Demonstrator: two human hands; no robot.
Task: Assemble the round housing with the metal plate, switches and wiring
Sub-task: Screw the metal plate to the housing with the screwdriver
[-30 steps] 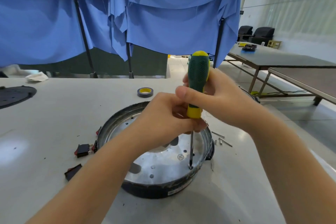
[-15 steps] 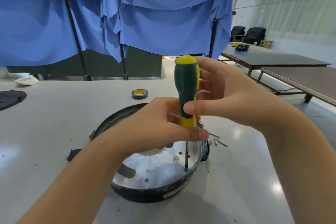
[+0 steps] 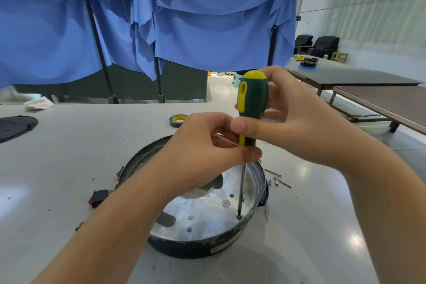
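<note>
A round black housing [image 3: 207,250] sits on the white table with a shiny metal plate [image 3: 207,214] lying inside it. A green and yellow screwdriver [image 3: 252,99] stands upright, its tip on a screw near the plate's right edge. My right hand [image 3: 297,120] grips the handle, thumb across its lower part. My left hand [image 3: 202,154] pinches the bottom of the handle where the shaft begins. A black and red switch [image 3: 98,196] lies left of the housing, partly behind my left forearm.
Loose screws [image 3: 277,178] lie right of the housing. A roll of black tape with a yellow core [image 3: 178,120] sits behind my hands. A black round cover [image 3: 13,125] rests at the far left. Blue cloth hangs behind the table; dark tables stand at the right.
My right hand's grip on the handle shifted, as in turning it. The screwdriver tip stays on the same screw. The view moved slightly.
</note>
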